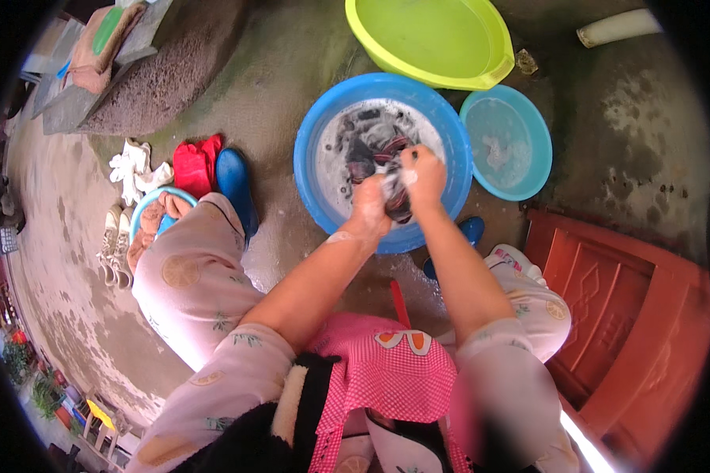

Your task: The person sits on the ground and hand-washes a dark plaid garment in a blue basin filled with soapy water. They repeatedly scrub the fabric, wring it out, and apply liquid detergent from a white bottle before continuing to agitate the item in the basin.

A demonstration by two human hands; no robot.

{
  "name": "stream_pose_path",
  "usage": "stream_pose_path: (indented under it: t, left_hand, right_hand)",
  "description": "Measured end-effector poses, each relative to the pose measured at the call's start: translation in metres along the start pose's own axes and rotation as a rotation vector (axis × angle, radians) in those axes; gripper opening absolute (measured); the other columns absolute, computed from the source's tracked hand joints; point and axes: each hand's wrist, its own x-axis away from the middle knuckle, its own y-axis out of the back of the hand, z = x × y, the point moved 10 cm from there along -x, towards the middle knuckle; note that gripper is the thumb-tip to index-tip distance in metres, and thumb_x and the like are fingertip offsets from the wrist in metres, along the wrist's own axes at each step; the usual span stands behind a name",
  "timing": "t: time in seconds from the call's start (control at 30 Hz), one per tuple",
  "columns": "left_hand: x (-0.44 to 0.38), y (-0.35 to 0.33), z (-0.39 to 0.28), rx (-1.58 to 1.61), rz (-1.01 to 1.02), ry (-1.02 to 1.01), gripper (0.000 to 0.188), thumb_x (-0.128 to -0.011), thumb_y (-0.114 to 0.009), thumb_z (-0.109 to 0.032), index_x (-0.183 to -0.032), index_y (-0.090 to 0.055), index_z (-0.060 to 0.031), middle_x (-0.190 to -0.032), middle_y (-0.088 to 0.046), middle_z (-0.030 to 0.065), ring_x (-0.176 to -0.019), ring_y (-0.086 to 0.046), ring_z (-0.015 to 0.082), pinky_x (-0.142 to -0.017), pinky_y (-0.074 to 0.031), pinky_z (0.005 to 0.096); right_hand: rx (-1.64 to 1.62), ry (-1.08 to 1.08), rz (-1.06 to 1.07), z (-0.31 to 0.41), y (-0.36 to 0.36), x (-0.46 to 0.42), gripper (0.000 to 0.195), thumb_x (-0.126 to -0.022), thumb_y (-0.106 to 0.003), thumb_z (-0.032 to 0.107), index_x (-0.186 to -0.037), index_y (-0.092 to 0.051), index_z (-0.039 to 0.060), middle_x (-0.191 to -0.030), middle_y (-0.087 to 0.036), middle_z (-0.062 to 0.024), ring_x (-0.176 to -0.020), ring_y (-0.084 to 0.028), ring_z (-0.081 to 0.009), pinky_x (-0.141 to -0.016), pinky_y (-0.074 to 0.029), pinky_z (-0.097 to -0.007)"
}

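A round blue plastic basin (pixel 384 83) stands on the wet concrete floor, filled with suds. Dark cloth (pixel 364 156) with reddish stripes lies partly in the foam. My left hand (pixel 370 201) and my right hand (pixel 423 174) both grip a bunched part of this cloth over the basin's near right side. Foam clings to my left wrist and between the hands. The fingers are partly hidden by the wet fabric and blurred.
A yellow-green tub (pixel 432 35) and a turquoise basin (pixel 512 142) with cloudy water adjoin the blue basin. At left are red cloth (pixel 196 165), white gloves (pixel 133 168), shoes (pixel 115 242) and a small basin (pixel 180 194) holding brown cloth. A red panelled door (pixel 618 307) is at right.
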Motion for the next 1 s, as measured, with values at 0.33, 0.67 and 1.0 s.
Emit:
stream_pose_path:
  t: [0.33, 0.67, 1.0]
  left_hand:
    - [0.009, 0.001, 0.008, -0.159, -0.062, -0.037, 0.029, -0.083, -0.048, -0.021, -0.102, -0.057, -0.0015, -0.094, -0.062, 0.0111, -0.087, -0.061, 0.024, -0.08, -0.049, 0.0379]
    - [0.024, -0.039, -0.015, -0.008, 0.239, 0.29, 0.033, -0.086, -0.044, -0.02, -0.109, -0.054, 0.0009, -0.102, -0.061, 0.0154, -0.091, -0.061, 0.028, -0.084, -0.049, 0.0447]
    - [0.051, -0.054, -0.08, -0.27, 0.089, -0.297, 0.014, -0.066, -0.053, 0.004, -0.078, -0.057, 0.0011, -0.068, -0.053, 0.0038, -0.055, -0.051, 0.0166, -0.049, -0.042, 0.0315]
  right_hand:
    - [0.031, -0.248, 0.304, -0.068, -0.037, 0.001, 0.036, -0.083, -0.052, 0.035, -0.08, -0.062, 0.0012, -0.079, -0.062, -0.0223, -0.078, -0.058, -0.0436, -0.07, -0.045, -0.0483]
    - [0.372, 0.813, 0.352, 0.076, 0.036, 0.072, 0.077, -0.068, -0.072, 0.016, -0.134, -0.032, 0.0059, -0.131, -0.036, -0.0223, -0.115, -0.044, -0.0411, -0.09, -0.042, -0.0424]
    - [-0.941, -0.576, 0.808, 0.014, -0.022, 0.114, 0.016, -0.067, -0.054, 0.002, -0.082, -0.057, -0.0015, -0.069, -0.056, -0.0068, -0.057, -0.054, -0.0162, -0.05, -0.044, -0.0303]
